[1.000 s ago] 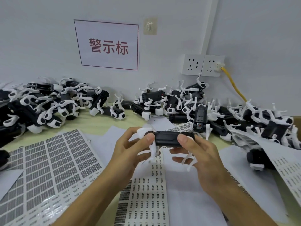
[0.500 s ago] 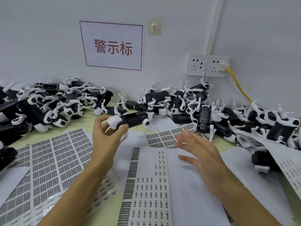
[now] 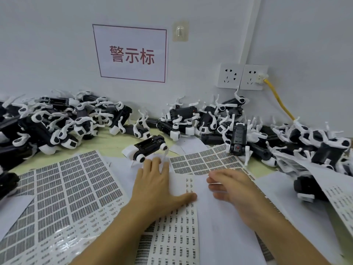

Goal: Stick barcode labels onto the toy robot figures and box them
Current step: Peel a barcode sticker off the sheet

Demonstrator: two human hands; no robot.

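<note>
Now black-and-white plastic toy robot figure [image 3: 146, 149] lies on worktop [image 3: 107, 141] just beyond my left hand [image 3: 159, 185], flat on label sheet [image 3: 172, 226]; right hand [image 3: 232, 190] relaxed, empty. Looks light, legs thin, snappable; I'd grip black body.

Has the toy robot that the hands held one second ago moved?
Yes. The toy robot now lies on the table, farther left, nearer the left pile.

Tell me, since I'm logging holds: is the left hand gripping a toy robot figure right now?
No, the left hand lies flat on the label sheet, apart from the toy robot figure.
</note>
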